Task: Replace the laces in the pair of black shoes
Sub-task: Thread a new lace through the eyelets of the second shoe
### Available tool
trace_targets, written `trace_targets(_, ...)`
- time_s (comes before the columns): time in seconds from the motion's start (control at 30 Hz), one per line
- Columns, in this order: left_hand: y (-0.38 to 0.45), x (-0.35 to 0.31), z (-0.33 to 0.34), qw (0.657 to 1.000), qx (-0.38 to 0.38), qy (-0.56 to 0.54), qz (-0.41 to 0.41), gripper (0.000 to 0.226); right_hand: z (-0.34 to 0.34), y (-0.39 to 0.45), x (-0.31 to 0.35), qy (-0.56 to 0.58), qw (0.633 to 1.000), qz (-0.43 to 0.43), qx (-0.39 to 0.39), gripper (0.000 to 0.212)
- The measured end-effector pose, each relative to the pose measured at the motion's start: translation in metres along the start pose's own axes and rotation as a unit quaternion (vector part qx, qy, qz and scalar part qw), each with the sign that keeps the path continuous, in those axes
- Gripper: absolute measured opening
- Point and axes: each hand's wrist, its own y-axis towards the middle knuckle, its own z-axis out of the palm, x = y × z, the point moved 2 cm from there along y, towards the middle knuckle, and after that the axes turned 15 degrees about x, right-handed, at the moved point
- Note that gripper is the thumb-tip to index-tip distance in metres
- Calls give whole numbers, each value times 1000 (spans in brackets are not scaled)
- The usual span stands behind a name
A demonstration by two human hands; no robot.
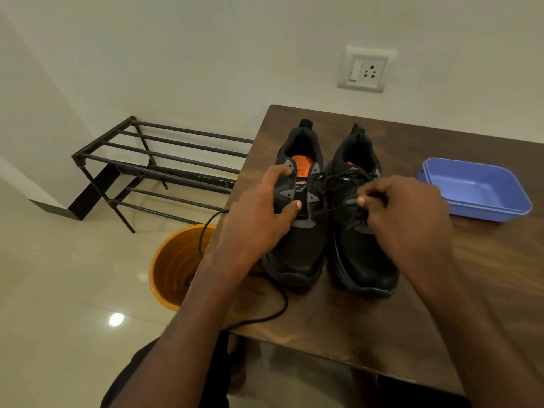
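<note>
Here, on a dark wooden table (pixel 323 334), a person's left hand (pixel 259 213) grips the side of the left black shoe (pixel 297 231), fingers curled over its eyelet edge. Just beside it, the right hand (pixel 406 213) pinches a black lace (pixel 332 212) running across from that shoe, above the still-laced right shoe (pixel 362 254). Beyond the right hand sits a blue tub (pixel 477 187); below the left, an orange bucket (pixel 173 266).

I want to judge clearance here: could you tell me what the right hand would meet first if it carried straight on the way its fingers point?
Probably the left shoe: the right hand points left across the right shoe, pinching a lace. Depth is unclear.
</note>
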Motion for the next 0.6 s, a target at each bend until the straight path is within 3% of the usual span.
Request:
trace_targets(0.07,1,4,-3,999,11,-22,-29,52,1,-7,6,32,987,-71,-144,20)
trace_targets(0.13,1,7,-5,997,4,-41,-65,44,2,-11,14,103,959,-144,-222,21)
trace_targets(0.17,0,7,-5,996,-7,-43,-72,40,6,-10,18,152,950,-169,-214,23)
trace_targets(0.27,-4,1,-3,997,-30,-23,-63,30,28,-6,34,278,942,-164,-91,23)
trace_targets(0.4,-8,-4,-3,997,-57,8,-47,26,52,4,44,243,958,-154,-16,16)
trace_targets(0.6,-10,-8,-5,996,-74,29,-45,23,54,9,42,184,968,-173,-3,27)
